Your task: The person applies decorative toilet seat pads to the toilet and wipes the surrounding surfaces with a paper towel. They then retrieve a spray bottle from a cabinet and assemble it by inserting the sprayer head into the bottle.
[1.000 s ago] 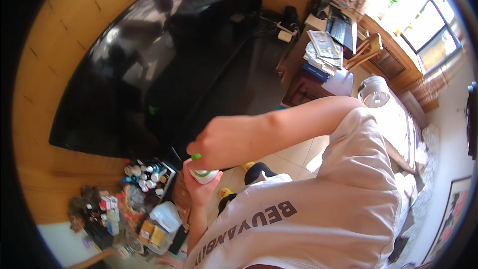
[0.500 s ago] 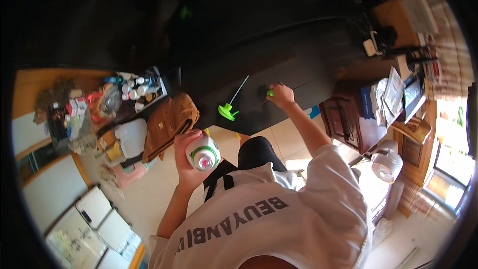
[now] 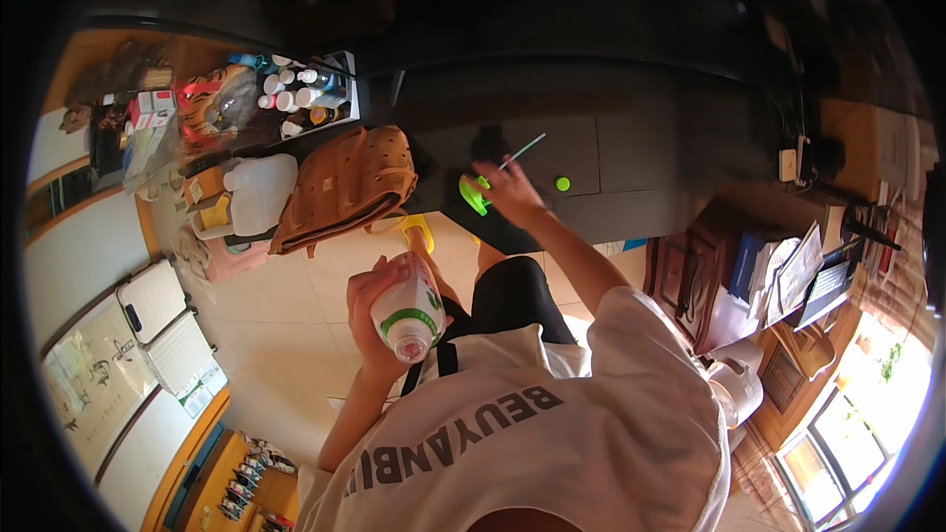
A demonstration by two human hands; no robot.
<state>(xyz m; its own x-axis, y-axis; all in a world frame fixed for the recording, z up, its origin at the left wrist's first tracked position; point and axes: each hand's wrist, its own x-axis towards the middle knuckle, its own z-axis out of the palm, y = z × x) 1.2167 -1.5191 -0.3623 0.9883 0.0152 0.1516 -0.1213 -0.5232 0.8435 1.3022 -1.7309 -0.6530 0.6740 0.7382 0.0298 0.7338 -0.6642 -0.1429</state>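
Note:
My left hand (image 3: 371, 307) is closed around a white bottle (image 3: 412, 288) with a green band. Its uncapped, clear-looking neck (image 3: 411, 348) tilts toward my body. On the black table (image 3: 641, 163), a bright green trigger spray head (image 3: 474, 195) lies with its thin pale tube (image 3: 527, 150) pointing away to the right. Over it reaches my right hand (image 3: 512, 195), fingers apart at the spray head and covering part of the tube. A small round green cap (image 3: 563, 183) sits on the table to the right of that hand.
A brown studded bag (image 3: 345, 187) stands left of the table, beside a translucent white jug (image 3: 263, 192). Farther left, a tray (image 3: 352, 89) holds several bottles. A dark red-brown bag (image 3: 680, 281) and stacked papers (image 3: 783, 271) are on the right.
My right hand has let go of the green cap, leaving it on the table, and moved left to the spray head. My left hand still holds the bottle; the view has turned slightly.

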